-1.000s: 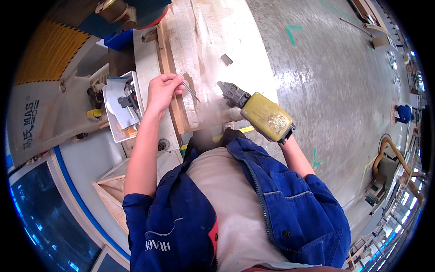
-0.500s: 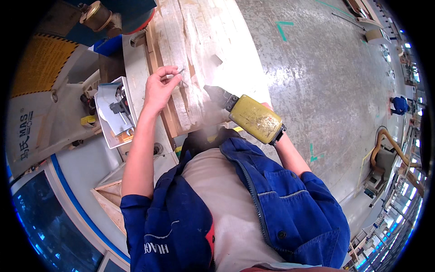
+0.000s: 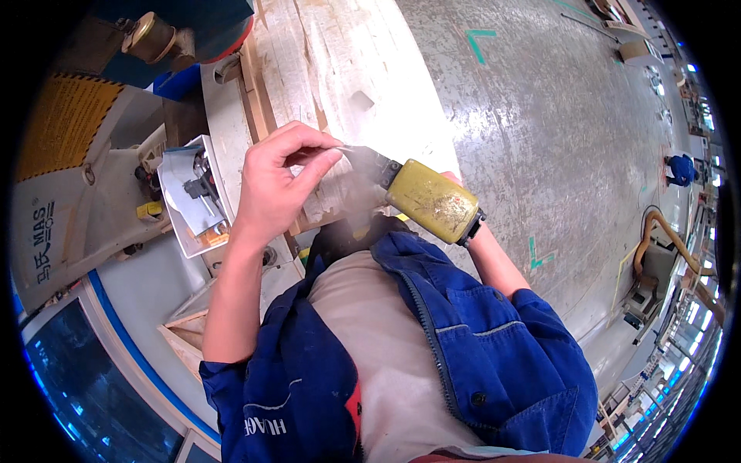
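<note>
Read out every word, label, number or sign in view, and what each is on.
Dark lettering on the grey panel at left: visible, but I don't transcribe wording.
White lettering on the blue jacket, left front: likewise not transcribed.
Yellow sign with black-striped edge: small print, too blurred to read.
Yellow tool: no legible lettering.
</note>
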`<action>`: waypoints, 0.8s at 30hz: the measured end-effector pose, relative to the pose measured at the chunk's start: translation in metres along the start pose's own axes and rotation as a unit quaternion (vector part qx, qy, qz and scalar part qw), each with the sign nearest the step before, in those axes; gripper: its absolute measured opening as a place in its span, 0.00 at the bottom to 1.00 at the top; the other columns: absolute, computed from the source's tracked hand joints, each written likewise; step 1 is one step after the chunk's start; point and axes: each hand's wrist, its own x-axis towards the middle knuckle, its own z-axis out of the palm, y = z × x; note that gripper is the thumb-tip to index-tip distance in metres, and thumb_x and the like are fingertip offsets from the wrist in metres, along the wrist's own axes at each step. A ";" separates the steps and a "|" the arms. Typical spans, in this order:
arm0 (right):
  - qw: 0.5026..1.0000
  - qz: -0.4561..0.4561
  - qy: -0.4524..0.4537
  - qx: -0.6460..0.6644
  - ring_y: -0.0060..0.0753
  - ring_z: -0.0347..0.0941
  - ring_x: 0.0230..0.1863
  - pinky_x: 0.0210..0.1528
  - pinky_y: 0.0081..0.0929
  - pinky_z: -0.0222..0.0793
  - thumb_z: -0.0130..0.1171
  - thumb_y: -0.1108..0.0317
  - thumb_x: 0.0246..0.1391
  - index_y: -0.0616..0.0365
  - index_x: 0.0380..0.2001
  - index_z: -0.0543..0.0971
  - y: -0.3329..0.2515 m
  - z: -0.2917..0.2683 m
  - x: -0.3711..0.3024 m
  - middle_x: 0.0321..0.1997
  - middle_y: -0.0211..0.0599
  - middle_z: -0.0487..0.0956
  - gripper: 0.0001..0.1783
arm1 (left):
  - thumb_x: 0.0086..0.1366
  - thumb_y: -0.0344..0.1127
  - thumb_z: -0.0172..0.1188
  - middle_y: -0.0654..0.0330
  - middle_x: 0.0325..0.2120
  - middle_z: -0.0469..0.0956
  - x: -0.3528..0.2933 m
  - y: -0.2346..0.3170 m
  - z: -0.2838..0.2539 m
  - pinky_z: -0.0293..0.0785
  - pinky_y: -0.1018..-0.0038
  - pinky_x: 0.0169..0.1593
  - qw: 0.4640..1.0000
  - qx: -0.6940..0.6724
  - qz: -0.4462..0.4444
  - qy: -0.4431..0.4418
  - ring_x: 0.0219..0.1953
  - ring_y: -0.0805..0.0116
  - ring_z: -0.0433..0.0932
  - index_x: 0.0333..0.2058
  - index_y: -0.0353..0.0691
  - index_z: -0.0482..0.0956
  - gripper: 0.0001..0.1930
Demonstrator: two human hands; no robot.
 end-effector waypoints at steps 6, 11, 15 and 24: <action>1.000 -0.013 -0.006 -0.009 0.20 0.76 0.26 0.31 0.22 0.72 0.67 0.71 0.42 0.63 0.32 0.80 -0.008 0.001 0.001 0.26 0.36 0.82 0.12 | 0.60 0.22 0.64 0.61 0.30 0.81 -0.003 0.027 0.005 0.76 0.81 0.40 0.998 -0.028 -0.015 0.059 0.33 0.77 0.79 0.34 0.32 0.82 0.04; 1.000 -0.005 -0.008 0.017 0.21 0.76 0.27 0.33 0.23 0.73 0.68 0.71 0.41 0.64 0.34 0.80 -0.011 0.003 0.001 0.27 0.36 0.82 0.15 | 0.60 0.22 0.64 0.62 0.28 0.81 -0.006 0.038 0.009 0.76 0.81 0.37 0.998 0.060 -0.008 0.036 0.31 0.79 0.78 0.34 0.31 0.82 0.03; 0.999 -0.019 -0.012 0.025 0.21 0.76 0.28 0.33 0.24 0.73 0.69 0.70 0.39 0.64 0.36 0.80 -0.011 0.004 0.001 0.28 0.36 0.82 0.17 | 0.60 0.22 0.64 0.63 0.27 0.80 -0.008 0.046 0.010 0.74 0.81 0.33 0.996 -0.009 -0.024 0.091 0.28 0.80 0.76 0.34 0.31 0.81 0.03; 0.999 -0.028 -0.025 0.008 0.23 0.76 0.29 0.34 0.24 0.73 0.71 0.67 0.36 0.63 0.37 0.80 -0.009 0.002 0.001 0.29 0.38 0.82 0.21 | 0.60 0.22 0.65 0.65 0.26 0.79 -0.009 0.044 0.011 0.69 0.85 0.31 0.993 0.041 0.003 0.106 0.26 0.84 0.71 0.34 0.31 0.81 0.03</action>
